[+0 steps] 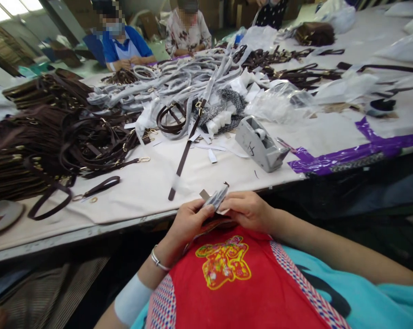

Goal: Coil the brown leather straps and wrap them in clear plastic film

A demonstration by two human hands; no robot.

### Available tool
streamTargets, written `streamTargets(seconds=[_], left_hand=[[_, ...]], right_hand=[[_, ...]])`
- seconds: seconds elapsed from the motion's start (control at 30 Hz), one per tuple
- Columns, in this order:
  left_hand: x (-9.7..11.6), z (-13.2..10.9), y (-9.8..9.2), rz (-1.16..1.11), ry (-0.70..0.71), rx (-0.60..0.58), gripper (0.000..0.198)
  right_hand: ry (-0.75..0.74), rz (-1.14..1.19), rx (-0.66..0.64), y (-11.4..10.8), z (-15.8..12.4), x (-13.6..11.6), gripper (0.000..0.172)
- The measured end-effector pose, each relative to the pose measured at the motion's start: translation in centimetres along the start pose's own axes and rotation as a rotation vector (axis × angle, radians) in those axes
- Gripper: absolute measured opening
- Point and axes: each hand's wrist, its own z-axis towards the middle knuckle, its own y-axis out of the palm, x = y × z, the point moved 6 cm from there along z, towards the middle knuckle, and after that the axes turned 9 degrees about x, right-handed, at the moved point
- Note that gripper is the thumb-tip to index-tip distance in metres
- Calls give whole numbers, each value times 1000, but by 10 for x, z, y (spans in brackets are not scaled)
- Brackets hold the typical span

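Note:
Close to the table's front edge, in front of my red apron, my left hand pinches a small shiny grey piece that looks wrapped in clear plastic. My right hand has its fingers closed on the right side of the same piece. A small dark tip sticks out at its top, and a flat greyish tab shows beside my left fingers. What the wrapping holds cannot be made out. Just beyond my hands, a dark brown strap with a gold clasp lies on the table.
A grey tape dispenser stands to the right, near purple tape along the table edge. Brown straps and stacked brown pieces pile up at the left. Grey wrapped straps cover the middle. Several people sit across the table.

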Motion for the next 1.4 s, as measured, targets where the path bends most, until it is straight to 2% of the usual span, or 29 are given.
streamTargets(seconds=[0.1,0.23,0.3,0.37,0.47,0.53,0.6,0.63,0.73,0.77,0.83,0.93,1.03,1.2,1.4], left_hand=[[12,-6,9,107,99,-118,28],[19,-11,14,233,233,-188,25],[20,-14,15,303,285,-200,20],[21,-16,18,365,332,-213,18],[22,-19,22,442,394,-225,19],[22,-20,23,491,438,-214,18],[20,-20,24,534,470,-199,19],[19,-20,24,548,476,-190,20],[16,-19,23,556,461,-157,25],[15,-19,23,552,455,-141,26],[13,-20,23,542,443,-119,26],[9,-20,23,528,422,-99,23],[7,-20,23,522,409,-75,20],[7,-21,24,527,430,-91,16],[9,-25,32,550,523,-192,17]], right_hand=[[105,-78,17,-2,14,6,15],[437,-61,-108,5,14,25,6],[599,-42,-147,8,9,34,18],[692,12,-191,11,5,38,29],[812,133,-237,19,-2,40,16],[901,209,-213,23,-7,42,6],[894,209,-124,24,-9,42,4],[823,164,-67,23,-8,41,5],[475,-21,77,16,-1,27,9],[387,-51,85,14,-1,22,10],[326,-56,22,14,0,18,9],[352,-27,-151,14,3,14,17],[421,-46,-237,11,8,14,26],[609,-43,-274,19,3,29,26],[840,144,-198,25,-11,44,15]])
